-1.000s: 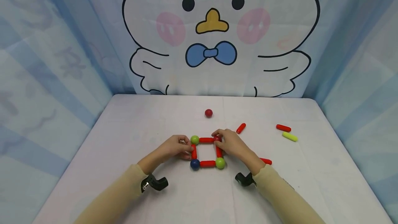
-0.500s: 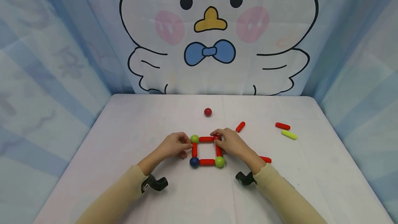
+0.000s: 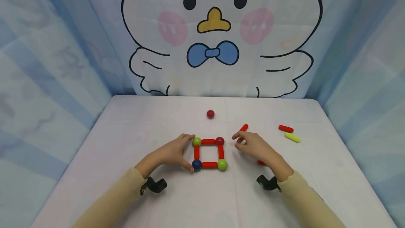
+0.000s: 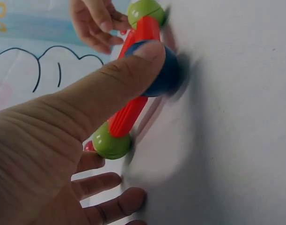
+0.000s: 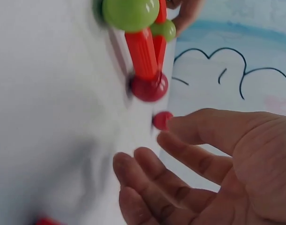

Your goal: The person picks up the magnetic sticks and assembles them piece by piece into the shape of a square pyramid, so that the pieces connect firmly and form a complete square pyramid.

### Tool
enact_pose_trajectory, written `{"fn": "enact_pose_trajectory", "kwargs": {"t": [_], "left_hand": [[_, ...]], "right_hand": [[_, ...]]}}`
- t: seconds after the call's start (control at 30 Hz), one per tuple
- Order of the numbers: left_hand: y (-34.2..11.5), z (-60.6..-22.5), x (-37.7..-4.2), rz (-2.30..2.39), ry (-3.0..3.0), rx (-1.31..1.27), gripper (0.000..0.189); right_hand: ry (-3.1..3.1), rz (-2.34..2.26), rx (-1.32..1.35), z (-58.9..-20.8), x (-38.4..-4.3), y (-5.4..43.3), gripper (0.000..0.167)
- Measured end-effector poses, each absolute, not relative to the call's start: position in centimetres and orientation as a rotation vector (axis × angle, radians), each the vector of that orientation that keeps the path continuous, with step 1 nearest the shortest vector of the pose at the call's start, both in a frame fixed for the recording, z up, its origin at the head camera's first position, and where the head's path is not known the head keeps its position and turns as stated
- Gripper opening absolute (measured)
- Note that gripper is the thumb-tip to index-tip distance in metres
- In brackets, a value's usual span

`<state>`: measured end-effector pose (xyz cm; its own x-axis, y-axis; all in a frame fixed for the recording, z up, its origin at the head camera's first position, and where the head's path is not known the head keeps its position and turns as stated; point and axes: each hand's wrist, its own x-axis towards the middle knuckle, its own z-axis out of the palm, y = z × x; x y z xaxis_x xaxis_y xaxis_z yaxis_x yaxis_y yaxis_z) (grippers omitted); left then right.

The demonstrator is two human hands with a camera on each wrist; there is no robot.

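Note:
A square of red rods (image 3: 209, 165) joined by balls lies flat on the table. At its corners are a blue ball (image 3: 197, 165), a green ball (image 3: 197, 141), another green ball (image 3: 222, 165) and a red ball (image 3: 219, 140). My left hand (image 3: 172, 150) spans the square's left side, fingers spread. Its thumb touches the blue ball in the left wrist view (image 4: 159, 70), and its index finger reaches the far green ball. My right hand (image 3: 254, 146) hovers right of the square, fingers loosely bent, holding nothing; it partly hides a loose red rod (image 3: 244, 127).
A loose red ball (image 3: 210, 114) sits behind the square. Over on the right lie a red rod (image 3: 286, 128) and a yellow-green rod (image 3: 292, 137). Another red rod (image 3: 261, 163) is mostly covered by the right wrist. A curtain (image 3: 215, 80) rises behind the table.
My right hand has let go of the red corner ball and moved right. The left hand has spread its fingers, its thumb shifting to the blue ball. The square stays in place.

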<state>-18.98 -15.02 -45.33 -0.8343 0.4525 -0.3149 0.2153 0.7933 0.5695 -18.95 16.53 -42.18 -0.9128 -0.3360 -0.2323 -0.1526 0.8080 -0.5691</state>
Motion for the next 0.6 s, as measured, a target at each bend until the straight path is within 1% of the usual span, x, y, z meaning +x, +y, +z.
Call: {"fn": "enact_pose_trajectory", "kwargs": {"t": [0.13,0.33,0.6], "left_hand": [[-15.0,-45.3,-18.9,0.698,2.569,0.508,0.121],[-14.9,-45.3,-19.0,0.694,2.556,0.483,0.118],[-14.6,-45.5,-19.4,0.697,2.576,0.465,0.115]], "right_hand": [[2.628,-0.704,-0.318,-41.6,-18.2,18.9,0.027],[2.560,-0.569,-0.240,-41.4,-16.5,22.3,0.030],[2.569,-0.689,-0.196,-42.5,-15.6,23.4,0.025]]}}
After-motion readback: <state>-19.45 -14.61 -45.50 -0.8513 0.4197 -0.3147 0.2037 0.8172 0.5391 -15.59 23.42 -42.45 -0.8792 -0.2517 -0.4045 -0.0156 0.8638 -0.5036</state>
